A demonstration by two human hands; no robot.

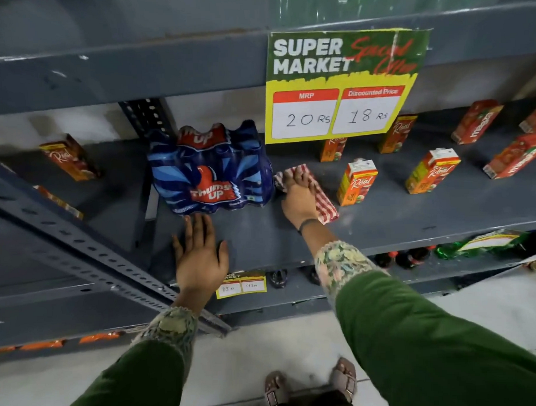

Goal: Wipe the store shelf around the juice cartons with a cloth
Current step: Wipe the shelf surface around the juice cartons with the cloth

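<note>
Your left hand (199, 260) is lying flat, fingers spread, gripping nothing, on the grey shelf (383, 223) just in front of the Thums Up multipack (211, 171). Your right hand (300, 195) is pressing palm-down on the red-and-white checked cloth (323, 204), beside the pack. Real juice cartons (356, 183) are standing just right of the cloth.

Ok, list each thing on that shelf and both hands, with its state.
cloth: folded, flat on the shelf, under the right hand
left hand: open, flat on the shelf, holding nothing
bottle pack: wrapped, upright
nearest carton: upright
price sign: hanging from the shelf above
</note>
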